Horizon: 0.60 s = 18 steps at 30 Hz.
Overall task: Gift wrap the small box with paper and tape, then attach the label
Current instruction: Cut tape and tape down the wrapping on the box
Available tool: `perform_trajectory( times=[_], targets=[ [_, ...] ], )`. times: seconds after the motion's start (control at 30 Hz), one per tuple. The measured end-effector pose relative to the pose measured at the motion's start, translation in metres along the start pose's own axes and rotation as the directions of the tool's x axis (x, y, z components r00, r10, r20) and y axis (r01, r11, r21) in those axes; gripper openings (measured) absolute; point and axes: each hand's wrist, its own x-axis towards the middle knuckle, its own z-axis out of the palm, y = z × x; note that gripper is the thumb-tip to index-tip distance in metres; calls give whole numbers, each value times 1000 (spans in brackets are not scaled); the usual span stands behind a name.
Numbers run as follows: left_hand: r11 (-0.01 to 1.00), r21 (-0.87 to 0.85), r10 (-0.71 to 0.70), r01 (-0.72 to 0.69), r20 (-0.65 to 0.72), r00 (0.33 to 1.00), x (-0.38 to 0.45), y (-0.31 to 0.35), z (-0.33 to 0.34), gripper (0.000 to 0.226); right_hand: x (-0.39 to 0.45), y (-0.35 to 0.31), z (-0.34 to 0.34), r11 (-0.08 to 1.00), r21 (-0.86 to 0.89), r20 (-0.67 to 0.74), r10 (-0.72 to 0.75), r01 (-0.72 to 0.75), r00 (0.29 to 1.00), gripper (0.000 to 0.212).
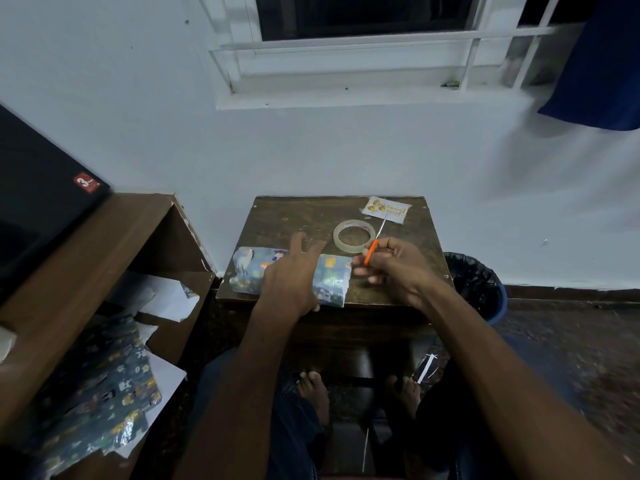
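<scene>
We've got the left hand (pixel 292 275) flat on the wrapped box (pixel 329 277), fingers spread and straight, pressing it down at the table's (pixel 277 216) near left edge. The right hand (pixel 391 265) is curled round orange scissors (pixel 375 244), blades pointing away toward the label (pixel 386 209). Count-wise: one box, one tape roll (pixel 354 236) just beside the scissors, one label at the far right corner, one pair of scissors. Spare paper (pixel 104 393) sits on the shelf to the left.

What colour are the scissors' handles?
Orange, on the scissors gripped by the right hand; head view.
</scene>
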Motion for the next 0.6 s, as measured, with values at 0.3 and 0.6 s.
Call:
perform_trajectory(
  times=[0.3,0.6],
  targets=[
    [992,-115,33,-50,-143,989,7,10,12,104,1,3,9,996,87,-15,-7,8,1000,18],
    [996,-40,67,-80,-266,962,18,16,23,98,8,1,13,976,199,-83,-71,86,994,23]
  ],
)
